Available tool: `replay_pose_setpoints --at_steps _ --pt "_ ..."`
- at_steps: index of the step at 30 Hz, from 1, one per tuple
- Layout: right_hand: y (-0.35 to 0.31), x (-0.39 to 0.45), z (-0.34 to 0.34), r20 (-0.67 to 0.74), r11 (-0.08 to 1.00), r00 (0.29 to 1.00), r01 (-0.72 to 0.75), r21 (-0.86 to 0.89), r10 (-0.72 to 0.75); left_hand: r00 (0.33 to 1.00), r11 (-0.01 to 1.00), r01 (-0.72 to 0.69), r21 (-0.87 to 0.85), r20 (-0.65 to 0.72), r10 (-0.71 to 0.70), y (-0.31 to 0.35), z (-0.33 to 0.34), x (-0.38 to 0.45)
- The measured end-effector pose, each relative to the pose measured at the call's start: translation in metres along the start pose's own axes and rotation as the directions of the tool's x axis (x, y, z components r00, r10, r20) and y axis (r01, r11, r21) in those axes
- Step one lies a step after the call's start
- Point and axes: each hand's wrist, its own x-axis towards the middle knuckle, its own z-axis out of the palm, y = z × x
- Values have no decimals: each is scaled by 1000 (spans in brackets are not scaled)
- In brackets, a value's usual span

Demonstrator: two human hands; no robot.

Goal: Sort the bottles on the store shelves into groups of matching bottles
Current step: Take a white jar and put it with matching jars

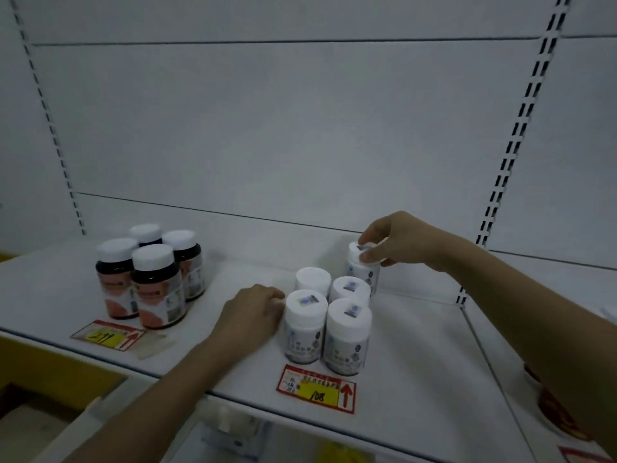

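Observation:
On the white shelf (417, 362) several dark bottles (157, 289) with white caps and orange labels stand grouped at the left. Several white bottles (330, 325) stand clustered in the middle. My right hand (397, 242) grips the cap of one more white bottle (362, 274) at the back right of that cluster, close behind the others. My left hand (250, 312) rests on the shelf with curled fingers touching the side of the front left white bottle (304, 329).
A price tag marked 108 (317, 389) lies at the shelf's front edge below the white bottles, and another tag (107, 334) lies in front of the dark ones. Slotted uprights (521, 128) run up the back panel. Red items (557, 416) sit at the right.

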Motion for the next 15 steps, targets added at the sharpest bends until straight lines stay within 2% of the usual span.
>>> replay_pose_setpoints --at_steps 3,8,15 --pt "4 -5 10 26 998 998 -59 39 58 997 991 -63 120 -27 66 -6 9 5" --pt "8 -13 19 57 978 991 -132 162 124 996 987 -88 133 0 88 -11 15 6" --pt "10 -22 31 1 973 990 -141 183 143 996 976 -89 200 3 90 -11 17 7"
